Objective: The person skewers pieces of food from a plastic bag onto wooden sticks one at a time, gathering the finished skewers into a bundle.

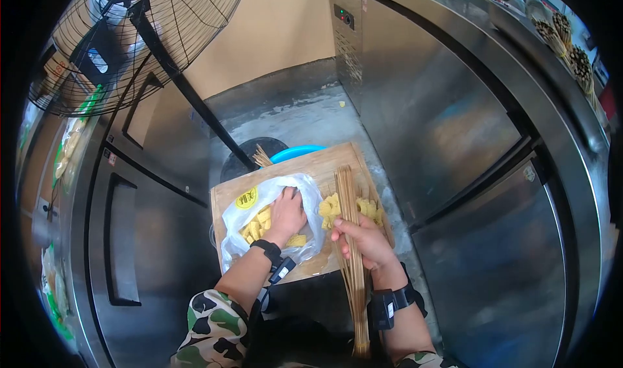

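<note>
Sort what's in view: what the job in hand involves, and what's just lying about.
Job in hand:
left hand, inside the white plastic bag of yellow food pieces
right hand, holding the bundle of thin sticks
wooden board

Just about:
pedestal fan
blue basin
stainless-steel cabinets

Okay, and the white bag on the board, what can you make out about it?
The bag looks like thin white plastic, crumpled, with a round yellow label bearing dark marks. It lies wide open on the wooden board, its loose edges spread around pale yellow pieces. The left hand reaches inside it. Its underside is hidden.
</note>
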`<action>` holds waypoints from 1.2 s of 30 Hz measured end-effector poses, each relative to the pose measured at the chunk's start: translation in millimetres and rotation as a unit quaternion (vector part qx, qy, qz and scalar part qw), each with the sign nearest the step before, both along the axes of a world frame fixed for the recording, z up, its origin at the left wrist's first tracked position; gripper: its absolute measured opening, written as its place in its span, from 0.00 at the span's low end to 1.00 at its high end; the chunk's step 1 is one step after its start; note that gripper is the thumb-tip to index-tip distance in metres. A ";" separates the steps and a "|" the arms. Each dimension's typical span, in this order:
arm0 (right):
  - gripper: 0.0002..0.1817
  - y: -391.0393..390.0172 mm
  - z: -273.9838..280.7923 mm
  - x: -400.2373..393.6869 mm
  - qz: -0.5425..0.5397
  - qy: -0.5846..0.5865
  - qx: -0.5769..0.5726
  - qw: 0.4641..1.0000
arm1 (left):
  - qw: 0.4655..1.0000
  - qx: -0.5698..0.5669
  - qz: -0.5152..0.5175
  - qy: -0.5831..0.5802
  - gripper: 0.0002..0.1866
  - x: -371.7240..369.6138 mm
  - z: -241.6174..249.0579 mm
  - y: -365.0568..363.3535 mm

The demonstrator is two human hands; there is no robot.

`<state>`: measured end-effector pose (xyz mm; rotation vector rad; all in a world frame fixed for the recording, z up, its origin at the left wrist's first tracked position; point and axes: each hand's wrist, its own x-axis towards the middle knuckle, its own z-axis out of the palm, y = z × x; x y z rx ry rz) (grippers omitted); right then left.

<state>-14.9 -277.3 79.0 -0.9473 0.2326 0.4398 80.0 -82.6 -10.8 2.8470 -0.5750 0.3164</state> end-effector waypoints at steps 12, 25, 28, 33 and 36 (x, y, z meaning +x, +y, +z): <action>0.07 1.8 0.9 -0.5 -0.007 -0.007 -0.003 1.000 | 0.992 -0.024 0.058 0.106 0.13 1.4 33.9 30.9; 0.08 5.5 -2.3 2.9 0.017 -0.019 -0.036 0.999 | 0.988 -0.009 -0.123 0.092 0.10 -30.9 26.3 16.2; 0.07 7.5 -8.9 2.0 0.028 -0.028 -0.050 0.998 | 0.991 -0.055 -0.101 0.065 0.11 -37.4 18.3 42.6; 0.06 20.1 -19.7 -3.7 0.048 -0.027 -0.112 0.992 | 0.997 -0.057 -0.055 0.024 0.17 -56.1 27.2 66.2; 0.06 20.2 -15.2 -5.5 0.065 -0.020 -0.098 0.993 | 0.994 -0.104 -0.044 0.010 0.14 -57.7 28.9 68.4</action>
